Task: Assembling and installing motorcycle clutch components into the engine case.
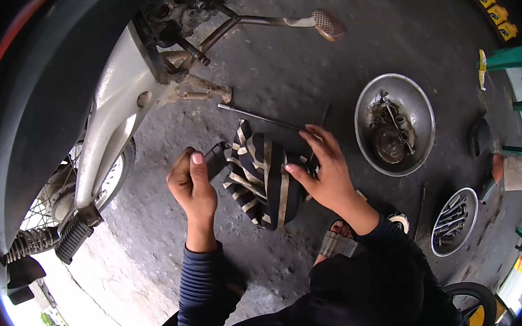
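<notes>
Beside the motorcycle (119, 91), a bundled striped cloth (267, 181) is between the two hands. The left hand (193, 184) is curled tightly around a dark piece (216, 159); the right hand (330, 178), thumb and fingers apart, touches a long metal rod (257, 115) near the cloth, its grip unclear.

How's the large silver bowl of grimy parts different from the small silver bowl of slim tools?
The large bowl looks wider than the small bowl. The large bowl holds grimy parts, the small bowl slim metal tools. In view, the large bowl sits farther left than the small bowl. Both are silver-coloured and stand on the dark grey floor.
</notes>
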A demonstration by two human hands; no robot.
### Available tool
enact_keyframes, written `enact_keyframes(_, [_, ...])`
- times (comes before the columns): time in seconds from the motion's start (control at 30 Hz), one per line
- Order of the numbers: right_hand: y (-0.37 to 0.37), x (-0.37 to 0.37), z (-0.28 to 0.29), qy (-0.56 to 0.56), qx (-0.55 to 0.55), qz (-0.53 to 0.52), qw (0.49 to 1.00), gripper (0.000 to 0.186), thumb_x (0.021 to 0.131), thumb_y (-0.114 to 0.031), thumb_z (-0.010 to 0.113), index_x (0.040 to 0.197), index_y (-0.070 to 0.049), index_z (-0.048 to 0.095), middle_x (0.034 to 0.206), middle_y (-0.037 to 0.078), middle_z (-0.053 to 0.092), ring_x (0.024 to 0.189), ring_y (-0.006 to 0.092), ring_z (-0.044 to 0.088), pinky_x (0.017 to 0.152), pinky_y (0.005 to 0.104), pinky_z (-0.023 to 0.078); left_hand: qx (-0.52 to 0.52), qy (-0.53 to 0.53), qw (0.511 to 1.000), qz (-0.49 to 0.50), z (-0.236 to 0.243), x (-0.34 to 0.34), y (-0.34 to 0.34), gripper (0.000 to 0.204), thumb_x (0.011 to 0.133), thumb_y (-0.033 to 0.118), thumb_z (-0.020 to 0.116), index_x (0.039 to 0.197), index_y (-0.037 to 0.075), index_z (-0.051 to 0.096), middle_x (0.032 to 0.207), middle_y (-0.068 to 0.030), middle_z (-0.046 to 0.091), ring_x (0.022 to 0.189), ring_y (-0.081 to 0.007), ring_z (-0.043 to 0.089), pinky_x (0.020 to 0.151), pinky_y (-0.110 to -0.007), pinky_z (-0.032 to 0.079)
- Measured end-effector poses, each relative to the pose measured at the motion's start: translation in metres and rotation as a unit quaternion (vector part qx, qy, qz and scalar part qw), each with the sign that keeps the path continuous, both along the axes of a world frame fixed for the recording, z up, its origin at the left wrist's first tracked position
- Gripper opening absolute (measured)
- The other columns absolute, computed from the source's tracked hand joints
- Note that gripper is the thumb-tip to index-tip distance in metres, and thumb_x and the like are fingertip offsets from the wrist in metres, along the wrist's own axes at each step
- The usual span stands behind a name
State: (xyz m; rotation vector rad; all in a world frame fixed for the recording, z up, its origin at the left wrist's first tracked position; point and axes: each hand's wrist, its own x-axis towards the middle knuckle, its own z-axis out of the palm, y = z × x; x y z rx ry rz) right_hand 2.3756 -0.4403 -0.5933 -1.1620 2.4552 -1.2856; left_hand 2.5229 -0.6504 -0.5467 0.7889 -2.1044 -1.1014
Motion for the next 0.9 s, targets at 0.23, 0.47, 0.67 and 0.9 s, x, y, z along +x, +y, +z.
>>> enact_keyframes(0.23, [0.035,0.005,0.015,-0.692,-0.245,0.103,0.671,0.061,0.094,-0.029,0.066,0.142,0.000,0.042,0.136,0.015,0.053,0.123,0.0263,0.056,0.102,0.0419,0.048,-0.299,0.092,0.911,-0.267,0.013,-0.043,0.071,0.055,0.085,0.064,0.059,0.088,0.009,0.064,0.108,-0.0136,0.057,0.101,-0.0279,0.055,0.083,-0.042,0.044])
enact_keyframes(0.47, [0.069,0.021,0.025,-0.419,-0.289,0.064,0.858,0.065,0.087,-0.004,0.071,0.144,-0.002,0.041,0.146,0.014,0.046,0.136,0.0241,0.044,0.112,0.0396,0.036,0.675,0.224,0.675,-0.195,-0.028,-0.058,0.134,0.084,0.094,0.074,0.028,0.134,0.003,0.049,0.137,-0.0221,0.053,0.128,-0.0356,0.051,0.109,-0.049,0.039])
enact_keyframes(0.67, [0.104,0.010,0.078,0.010,-0.044,-0.026,0.999,0.067,0.082,-0.022,0.078,0.137,0.001,0.048,0.144,0.021,0.046,0.130,0.0378,0.050,0.109,0.0448,0.039,0.834,0.237,0.483,-0.121,-0.023,-0.073,0.155,0.087,0.091,0.077,0.033,0.125,0.001,0.057,0.126,-0.0179,0.060,0.116,-0.0360,0.058,0.101,-0.052,0.046])
enact_keyframes(0.9, [0.276,0.018,0.025,-0.245,0.318,-0.211,0.891,0.081,0.075,-0.034,0.085,0.137,0.003,0.048,0.129,0.019,0.059,0.111,0.0316,0.062,0.090,0.0382,0.050,0.826,0.120,0.526,-0.166,-0.064,-0.060,0.152,0.075,0.093,0.072,0.039,0.117,0.005,0.061,0.101,-0.0140,0.064,0.093,-0.0283,0.063,0.084,-0.048,0.054])
